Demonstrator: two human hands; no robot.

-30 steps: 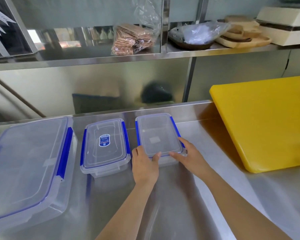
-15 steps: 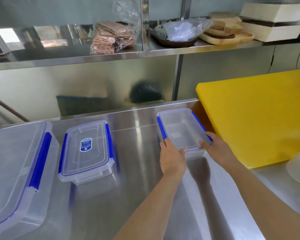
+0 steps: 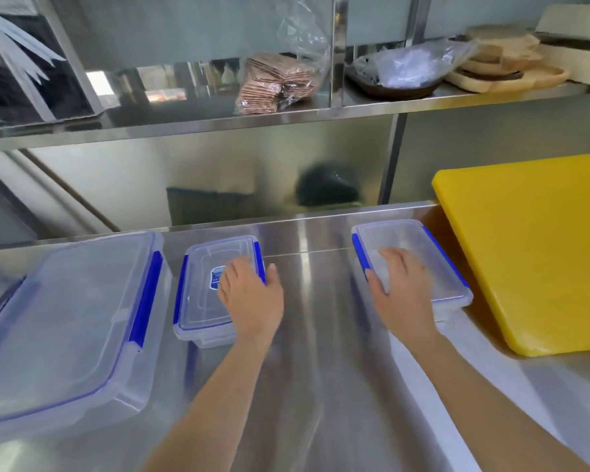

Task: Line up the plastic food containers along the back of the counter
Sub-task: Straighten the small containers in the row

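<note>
Three clear plastic containers with blue clips stand along the back of the steel counter [image 3: 314, 335]. The large container [image 3: 65, 321] is at the far left. Right of it sits the middle container [image 3: 201, 301], which has a blue label; my left hand [image 3: 252, 294] lies on its lid with the thumb hooked round its right edge. A wide gap separates it from the right container [image 3: 433, 253], which sits close to the yellow cutting board [image 3: 532, 247]. My right hand [image 3: 402, 287] presses on that lid, thumb over the left blue clip.
The cutting board leans against the back wall at the right. A steel shelf [image 3: 218, 122] overhangs the counter's back, holding a plastic bag of brown packets [image 3: 276, 83], a covered dark bowl [image 3: 399, 76] and wooden plates [image 3: 508, 63].
The right container has slid right, away from the middle one, up to the cutting board. My left hand left it for the middle container. My right hand moved onto its lid.
</note>
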